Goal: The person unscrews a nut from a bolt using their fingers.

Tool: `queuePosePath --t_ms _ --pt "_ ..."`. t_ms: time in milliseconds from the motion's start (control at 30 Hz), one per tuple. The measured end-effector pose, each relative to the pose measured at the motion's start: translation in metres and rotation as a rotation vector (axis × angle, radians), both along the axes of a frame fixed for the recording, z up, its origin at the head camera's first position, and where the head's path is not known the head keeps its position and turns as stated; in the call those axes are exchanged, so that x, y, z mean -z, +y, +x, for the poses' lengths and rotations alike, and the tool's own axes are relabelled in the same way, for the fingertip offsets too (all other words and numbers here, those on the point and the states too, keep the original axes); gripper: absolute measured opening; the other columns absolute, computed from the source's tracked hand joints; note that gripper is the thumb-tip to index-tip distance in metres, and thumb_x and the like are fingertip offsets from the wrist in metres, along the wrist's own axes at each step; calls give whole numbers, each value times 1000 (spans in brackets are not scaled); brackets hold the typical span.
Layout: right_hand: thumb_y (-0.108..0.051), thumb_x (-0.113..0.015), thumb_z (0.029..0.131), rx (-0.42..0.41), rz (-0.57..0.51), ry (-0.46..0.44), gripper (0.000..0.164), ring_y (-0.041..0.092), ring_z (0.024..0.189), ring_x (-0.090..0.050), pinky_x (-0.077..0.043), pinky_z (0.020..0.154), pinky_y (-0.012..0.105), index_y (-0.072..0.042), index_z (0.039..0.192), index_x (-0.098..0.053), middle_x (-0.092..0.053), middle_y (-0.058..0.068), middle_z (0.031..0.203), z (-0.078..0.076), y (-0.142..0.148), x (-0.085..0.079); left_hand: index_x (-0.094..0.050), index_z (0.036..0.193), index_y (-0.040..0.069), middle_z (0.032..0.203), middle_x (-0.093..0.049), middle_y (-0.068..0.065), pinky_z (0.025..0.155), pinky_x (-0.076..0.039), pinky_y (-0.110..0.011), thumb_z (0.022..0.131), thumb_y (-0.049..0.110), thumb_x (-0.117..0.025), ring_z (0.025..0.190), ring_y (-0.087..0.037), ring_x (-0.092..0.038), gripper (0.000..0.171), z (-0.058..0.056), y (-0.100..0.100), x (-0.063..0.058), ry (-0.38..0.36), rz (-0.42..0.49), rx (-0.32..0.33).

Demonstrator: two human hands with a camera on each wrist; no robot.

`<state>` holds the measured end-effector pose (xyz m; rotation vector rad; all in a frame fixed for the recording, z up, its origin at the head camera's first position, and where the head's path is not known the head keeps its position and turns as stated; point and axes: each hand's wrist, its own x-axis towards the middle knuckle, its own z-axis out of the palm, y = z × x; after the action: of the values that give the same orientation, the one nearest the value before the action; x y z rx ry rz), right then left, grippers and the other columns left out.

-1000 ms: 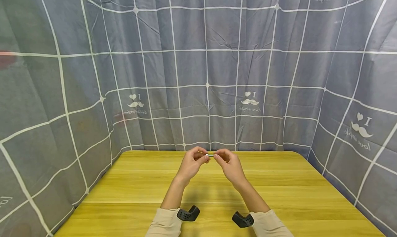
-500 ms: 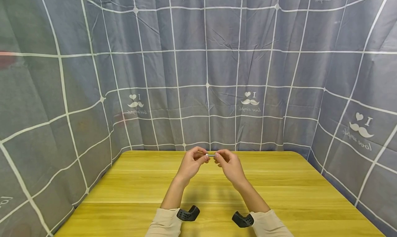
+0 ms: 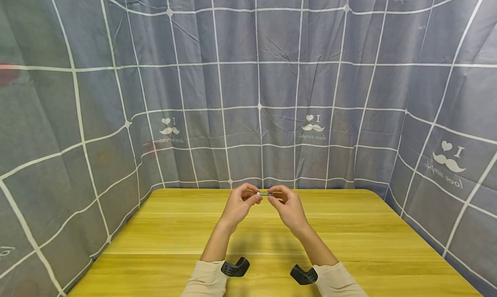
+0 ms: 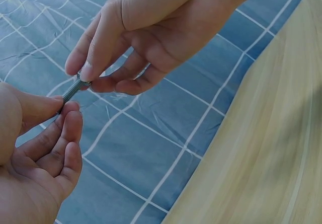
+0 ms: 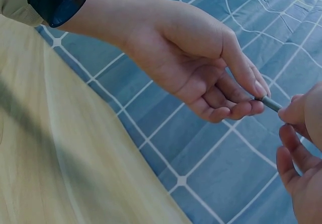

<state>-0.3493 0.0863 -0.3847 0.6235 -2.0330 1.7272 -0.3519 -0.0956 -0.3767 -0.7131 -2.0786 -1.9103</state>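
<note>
A small grey metal bolt [image 4: 74, 90] with a threaded shank spans the gap between the two hands, raised in front of the person. My left hand [image 3: 239, 206] pinches one end of it between thumb and fingertips. At the other end, my right hand [image 3: 287, 207] has its thumb and fingers around a wider metal part [image 4: 83, 80]; I cannot tell whether this is a nut or the bolt's head. Its remaining fingers are loosely bent. In the right wrist view, part of the shank [image 5: 272, 103] shows between the fingertips, while both ends are partly covered.
Below the hands lies a yellow wood-grain table [image 3: 186, 232] with rounded far corners. Grey curtains [image 3: 240, 85] with white grid lines surround its back and sides. Black wrist cameras, left [image 3: 235, 267] and right [image 3: 304, 275], sit by the beige sleeves.
The right hand's thumb and fingertips have shifted about the bolt's end and now stand slightly further apart, with more of that end showing. The left hand has stayed put.
</note>
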Motion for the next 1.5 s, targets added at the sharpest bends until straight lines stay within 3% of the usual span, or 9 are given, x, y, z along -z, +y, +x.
queuePosePath --t_ms 233,400,500,633,700,833,967,1200,1500 --pt "3 -71 96 -44 -4 30 22 33 111 -65 -52 96 50 -1 118 -69 -68 14 122 0 2 0 -64 111 -4 93 -71 -11 94 -51 -48 101 1 -64 98 -43 -66 11 -2 0 0 4 6 5" --pt "1 -75 93 -73 -2 37 31 34 113 -65 -54 95 47 -1 123 -66 -63 20 129 -2 3 1 -64 111 -4 98 -70 -22 92 -52 -44 102 2 -64 96 -35 -67 10 -2 0 1 3 0 4" --pt "-4 -75 96 -59 3 27 31 34 113 -64 -53 96 48 -2 125 -66 -62 19 129 -3 3 1 -64 110 -4 96 -71 -17 92 -52 -45 102 2 -63 94 -32 -67 10 -3 0 0 5 -1 0" --pt "-14 -70 101 -2 24 -17 27 35 110 -66 -54 92 47 -4 126 -67 -66 11 123 -4 3 2 -64 110 -4 93 -72 -10 94 -52 -50 102 2 -63 93 -31 -67 9 -3 1 0 11 7 4" --pt "-18 -67 103 12 36 -51 26 34 104 -67 -56 89 46 -4 126 -67 -68 11 118 -5 2 2 -64 109 -4 94 -72 -12 95 -51 -51 102 1 -63 92 -29 -67 9 -3 1 0 13 8 6" --pt "-19 -62 106 7 34 -109 25 29 92 -67 -56 84 47 0 123 -67 -70 12 103 -7 2 2 -64 109 -3 96 -72 -18 93 -52 -48 102 0 -63 91 -25 -67 8 -3 1 0 9 -1 -2" --pt "-18 -61 107 7 14 -121 22 27 88 -66 -56 83 44 1 116 -68 -70 13 95 -5 1 0 -64 109 -3 94 -72 -13 94 -52 -50 102 1 -63 90 -24 -67 8 -3 0 -1 8 -6 -7" --pt "-9 -66 103 -1 19 -83 16 33 101 -65 -52 86 38 -2 117 -69 -69 11 107 -3 2 -1 -64 108 -4 92 -72 -10 97 -49 -58 102 0 -63 92 -32 -68 8 -4 0 0 3 7 3" --pt "-3 -67 100 -52 18 -33 19 30 110 -63 -50 94 48 -4 120 -67 -65 10 120 -2 3 0 -64 109 -3 91 -72 -8 92 -52 -47 102 2 -64 92 -31 -68 9 -2 0 1 5 -6 -15"
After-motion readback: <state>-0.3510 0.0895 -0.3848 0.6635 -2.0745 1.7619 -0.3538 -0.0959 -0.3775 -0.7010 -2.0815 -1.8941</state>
